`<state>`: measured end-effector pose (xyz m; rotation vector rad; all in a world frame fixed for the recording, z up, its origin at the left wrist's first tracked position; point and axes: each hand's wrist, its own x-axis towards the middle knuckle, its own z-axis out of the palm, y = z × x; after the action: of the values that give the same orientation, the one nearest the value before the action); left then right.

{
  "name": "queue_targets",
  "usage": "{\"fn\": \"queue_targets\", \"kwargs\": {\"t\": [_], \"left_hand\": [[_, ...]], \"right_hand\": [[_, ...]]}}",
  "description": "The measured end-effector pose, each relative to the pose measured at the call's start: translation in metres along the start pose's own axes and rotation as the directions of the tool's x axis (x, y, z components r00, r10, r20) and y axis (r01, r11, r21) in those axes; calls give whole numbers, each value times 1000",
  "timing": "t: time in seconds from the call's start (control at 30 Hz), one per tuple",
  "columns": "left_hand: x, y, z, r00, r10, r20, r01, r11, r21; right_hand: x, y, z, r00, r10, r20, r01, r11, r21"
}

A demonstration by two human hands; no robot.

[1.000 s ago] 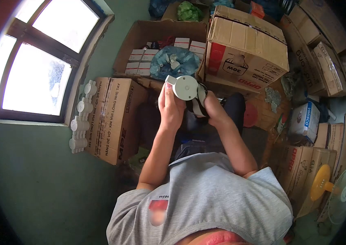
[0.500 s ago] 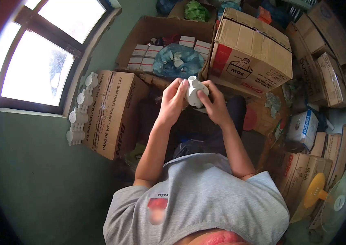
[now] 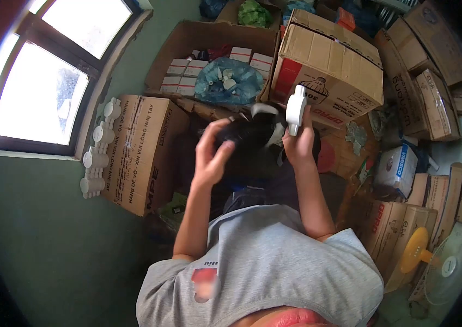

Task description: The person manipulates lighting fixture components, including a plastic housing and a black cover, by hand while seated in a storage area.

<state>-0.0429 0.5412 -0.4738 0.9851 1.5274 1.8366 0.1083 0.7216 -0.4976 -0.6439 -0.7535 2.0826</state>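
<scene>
In my right hand (image 3: 301, 143) is a white round conduit junction box (image 3: 296, 109), seen edge-on with short spouts pointing up and down. My left hand (image 3: 213, 155) has its fingers curled at the near end of a bulky black object with a pale section (image 3: 250, 131). Motion blurs that object, and I cannot tell its kind. Its far end reaches close to the junction box. Similar white junction boxes (image 3: 102, 132) stand in a row along the wall side of a cardboard carton (image 3: 139, 158).
Ahead, an open carton (image 3: 187, 38) contains small white boxes (image 3: 186, 68) and a blue plastic bag (image 3: 250, 90) with white pieces. A large closed carton (image 3: 332, 65) stands beside it. More cartons (image 3: 389, 229), a yellow-and-clear fan (image 3: 417, 249) and a VIMISCO box (image 3: 397, 170) line the right. A window (image 3: 40, 82) is left.
Both hands held the junction box together; now they are apart. My right hand has moved right with the box turned edge-on, and a black object has appeared at my left hand.
</scene>
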Motion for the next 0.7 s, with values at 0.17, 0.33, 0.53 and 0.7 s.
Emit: {"fn": "queue_targets", "kwargs": {"t": [0.17, 0.33, 0.53, 0.7], "left_hand": [[42, 55, 7, 849, 492, 191, -527, 767, 368], [27, 33, 68, 848, 511, 141, -526, 774, 352], [17, 50, 43, 887, 286, 362, -431, 791, 433], [28, 46, 34, 942, 323, 92, -335, 883, 329]], "right_hand": [[-13, 34, -8, 962, 117, 248, -98, 991, -91], [-31, 21, 44, 992, -38, 119, 31, 998, 60], [-30, 16, 38, 996, -84, 42, 77, 986, 148], [-28, 5, 29, 985, -29, 171, 31, 999, -8]]}}
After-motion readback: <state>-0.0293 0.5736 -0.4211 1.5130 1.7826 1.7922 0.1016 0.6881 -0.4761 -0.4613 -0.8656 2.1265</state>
